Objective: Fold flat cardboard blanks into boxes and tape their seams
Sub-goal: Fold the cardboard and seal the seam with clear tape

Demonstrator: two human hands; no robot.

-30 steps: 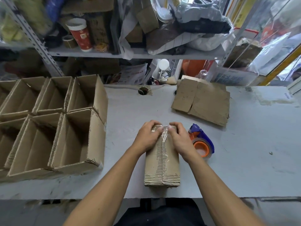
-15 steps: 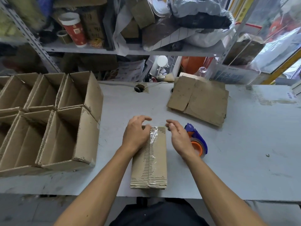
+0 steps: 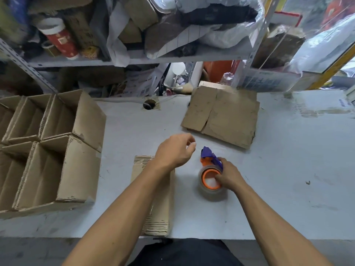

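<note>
Head view
Right hand [image 3: 229,175]: lower centre-right of the frame, fingers curled into and around the tape dispenser [image 3: 211,174], gripping its orange core and purple handle on the worktop [image 3: 288,160].
Left hand [image 3: 175,150]: centre of the frame, raised above the far end of the folded box [image 3: 159,204], fingers loosely curled, holding nothing.
Folded box: lies flat at lower centre, partly under the left forearm, just left of the dispenser.
Flat blanks [image 3: 222,120]: stacked at upper centre-right of the worktop.
Open boxes [image 3: 57,150]: grouped at left, standing side by side.
</note>
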